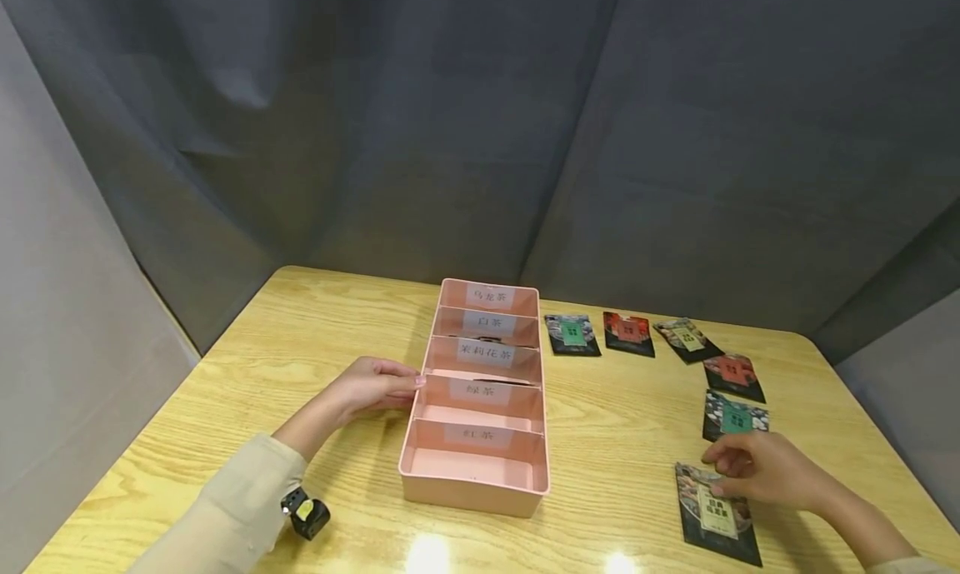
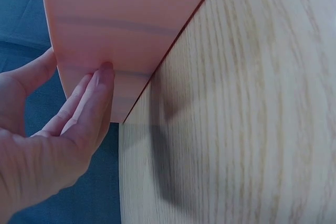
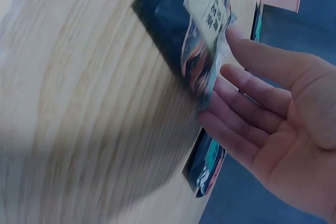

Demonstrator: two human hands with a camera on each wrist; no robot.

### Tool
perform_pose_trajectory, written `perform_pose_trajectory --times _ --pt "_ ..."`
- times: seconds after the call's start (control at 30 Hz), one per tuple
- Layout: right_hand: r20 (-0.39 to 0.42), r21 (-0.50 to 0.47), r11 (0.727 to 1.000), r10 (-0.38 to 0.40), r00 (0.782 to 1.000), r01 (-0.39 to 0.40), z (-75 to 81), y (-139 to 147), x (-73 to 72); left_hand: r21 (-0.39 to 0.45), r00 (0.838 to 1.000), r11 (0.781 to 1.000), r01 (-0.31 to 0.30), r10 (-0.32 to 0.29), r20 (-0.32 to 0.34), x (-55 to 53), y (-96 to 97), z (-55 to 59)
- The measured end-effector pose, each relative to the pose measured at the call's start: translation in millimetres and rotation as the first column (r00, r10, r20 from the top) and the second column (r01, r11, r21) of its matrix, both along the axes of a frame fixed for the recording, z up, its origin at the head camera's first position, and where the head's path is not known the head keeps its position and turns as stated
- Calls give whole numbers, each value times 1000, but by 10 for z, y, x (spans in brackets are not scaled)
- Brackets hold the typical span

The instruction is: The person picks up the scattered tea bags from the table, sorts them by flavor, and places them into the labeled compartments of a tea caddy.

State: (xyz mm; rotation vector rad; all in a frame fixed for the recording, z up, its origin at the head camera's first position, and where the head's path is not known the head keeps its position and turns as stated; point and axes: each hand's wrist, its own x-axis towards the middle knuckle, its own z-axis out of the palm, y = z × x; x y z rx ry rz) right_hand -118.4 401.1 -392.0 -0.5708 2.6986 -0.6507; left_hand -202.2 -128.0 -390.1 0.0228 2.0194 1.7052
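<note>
A long pink divided box (image 1: 472, 491) stands on the table, with a white Chinese label in each compartment. Dark thin edges show in the second and third compartments from the back. My left hand (image 1: 380, 384) rests against the box's left side, fairly straight fingers on the outer wall and thumb at the rim. At the right, my right hand (image 1: 772, 474) pinches the far edge of a black tea packet (image 1: 717, 516) with a pale yellow label. In the right wrist view that tea packet (image 3: 173, 19) bends near the thumb and fingertips.
More tea packets lie in a curve on the wooden table (image 1: 615, 441): green-labelled (image 1: 573, 334), red-labelled (image 1: 628, 332), yellow-labelled (image 1: 687, 339), another red (image 1: 735, 376) and another green (image 1: 733, 416). A dark curtain (image 1: 450, 141) hangs behind the table. A black device (image 1: 307, 514) sits by the left sleeve.
</note>
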Motion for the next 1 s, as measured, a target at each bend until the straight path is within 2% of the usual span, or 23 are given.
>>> perform_pose_trajectory --times 0.23,0.5,0.73,1.0 --pt "39 -53 999 9 999 -7 -9 51 21 6 1000 1000 7 -7 -3 -3 -5 10" --pt "23 -45 999 12 1000 -11 -27 31 30 10 1000 1000 -1 1 1 6 -4 6" --pt "-54 15 1000 26 998 -25 14 -32 -9 17 1000 1000 -7 7 2 14 6 -1" --pt "-127 19 999 50 991 -48 114 -146 -83 6 1000 1000 -7 7 -6 11 0 5"
